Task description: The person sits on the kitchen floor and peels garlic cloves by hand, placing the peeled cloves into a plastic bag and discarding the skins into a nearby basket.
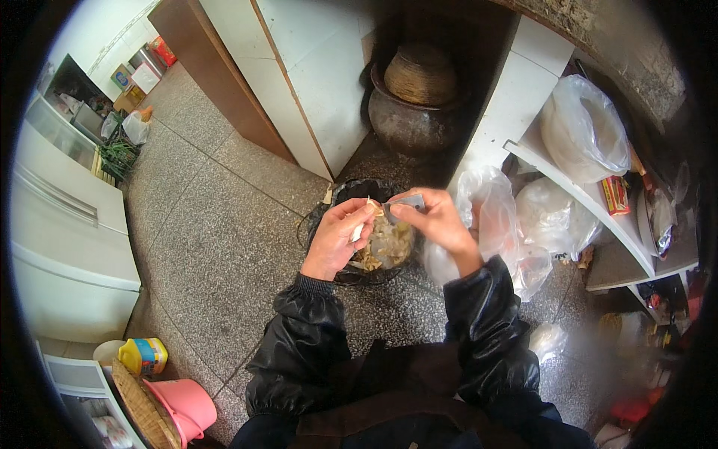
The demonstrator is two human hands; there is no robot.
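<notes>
My left hand [338, 238] is closed around a small pale piece of food [357, 231], possibly ginger root, with a thin strip of peel curling at its top. Between the thumb and fingers of my right hand [435, 219] is a flat grey metal blade [412, 203], its edge close to the pale piece. Both hands are over a bin lined with a black plastic bag [359, 188]. Inside the bin lie many yellowish-brown peelings [387, 241]. Black shiny sleeves cover both my forearms.
Clear plastic bags [493, 207] lie on the speckled floor to the right, beside a white curved shelf [583, 202]. Ahead, a dark clay pot [409, 126] stands in a recess. A pink bucket [188, 407] and a yellow container [143, 356] are at lower left, near a white refrigerator [73, 252].
</notes>
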